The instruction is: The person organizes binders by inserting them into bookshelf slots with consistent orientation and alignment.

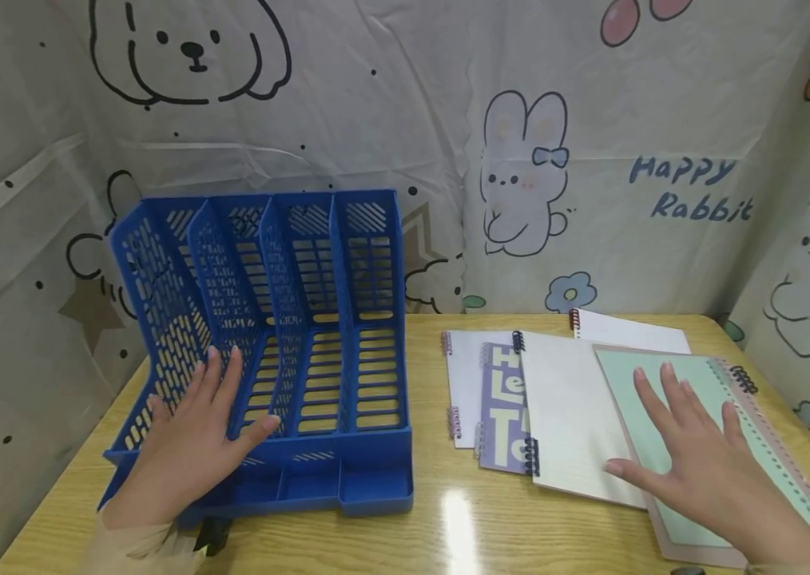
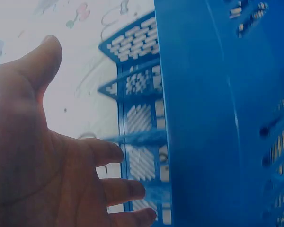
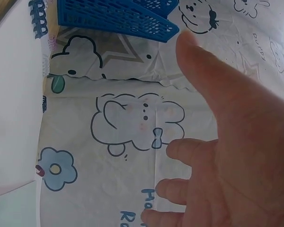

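Note:
A blue plastic file rack (image 1: 376,444) with several upright slots and small front compartments stands at the left of the table. My left hand (image 1: 189,439) hovers over its left front part, fingers spread and holding nothing. In the left wrist view, that hand (image 2: 61,161) has its thumb and fingers apart beside the blue rack. On the right, my right hand (image 1: 707,467) is spread above a mint-green spiral notebook (image 1: 635,387); whether it touches is hard to tell. The notebook overlaps a white spiral notebook (image 1: 570,415). The right wrist view shows an empty palm (image 3: 246,156).
Left of the white notebook lie a purple notebook (image 1: 502,451) with large letters and another white one (image 1: 464,383) with pink coils. A red-coiled notebook (image 1: 628,331) lies behind. A printed cloth (image 1: 434,96) hangs behind the wooden table (image 1: 376,547). A dark object (image 1: 213,537) sits below the rack.

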Motion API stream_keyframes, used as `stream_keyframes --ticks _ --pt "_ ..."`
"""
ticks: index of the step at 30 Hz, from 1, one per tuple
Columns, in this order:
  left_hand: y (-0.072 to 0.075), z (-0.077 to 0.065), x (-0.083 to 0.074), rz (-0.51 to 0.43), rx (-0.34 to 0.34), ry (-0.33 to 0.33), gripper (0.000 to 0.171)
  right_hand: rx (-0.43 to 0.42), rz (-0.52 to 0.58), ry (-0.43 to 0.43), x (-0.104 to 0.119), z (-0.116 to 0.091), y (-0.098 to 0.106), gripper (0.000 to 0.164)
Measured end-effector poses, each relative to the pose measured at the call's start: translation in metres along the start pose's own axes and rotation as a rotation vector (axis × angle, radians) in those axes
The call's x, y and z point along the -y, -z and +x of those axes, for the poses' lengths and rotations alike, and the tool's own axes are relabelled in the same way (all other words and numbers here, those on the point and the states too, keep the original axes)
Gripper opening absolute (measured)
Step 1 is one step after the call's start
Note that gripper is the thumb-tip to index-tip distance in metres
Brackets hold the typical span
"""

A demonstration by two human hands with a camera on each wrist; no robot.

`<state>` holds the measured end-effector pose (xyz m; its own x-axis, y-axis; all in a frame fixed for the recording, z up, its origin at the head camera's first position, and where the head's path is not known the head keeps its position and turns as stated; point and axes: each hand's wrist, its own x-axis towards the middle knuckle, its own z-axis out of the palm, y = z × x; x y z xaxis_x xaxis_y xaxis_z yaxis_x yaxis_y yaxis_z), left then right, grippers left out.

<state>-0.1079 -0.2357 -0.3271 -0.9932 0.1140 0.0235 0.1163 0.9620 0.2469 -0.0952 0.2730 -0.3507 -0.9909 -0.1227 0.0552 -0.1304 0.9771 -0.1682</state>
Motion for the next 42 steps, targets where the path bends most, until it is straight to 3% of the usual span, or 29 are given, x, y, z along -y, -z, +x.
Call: stream_keyframes --ticks 11,25,32,35,42 --pt "0.004 0.000 0.024 -0.071 0.005 0.035 0.091 0.029 0.024 -0.023 -0.007 0.002 -0.002 0.110" --pt "0.006 -0.001 0.080 -0.201 0.020 0.131 0.083 0.100 0.067 -0.069 -0.016 0.009 -0.003 0.111" --pt "0.008 -0.003 0.105 -0.275 0.046 0.183 0.089 0.126 0.089 -0.064 -0.026 0.011 -0.002 0.106" --pt "0.009 -0.003 0.113 -0.344 0.097 0.205 0.092 0.146 0.106 -0.063 -0.029 0.012 -0.003 0.104" --pt "0.014 0.000 0.124 -0.403 0.394 0.351 0.098 0.238 0.216 -0.080 -0.041 0.013 -0.003 0.100"
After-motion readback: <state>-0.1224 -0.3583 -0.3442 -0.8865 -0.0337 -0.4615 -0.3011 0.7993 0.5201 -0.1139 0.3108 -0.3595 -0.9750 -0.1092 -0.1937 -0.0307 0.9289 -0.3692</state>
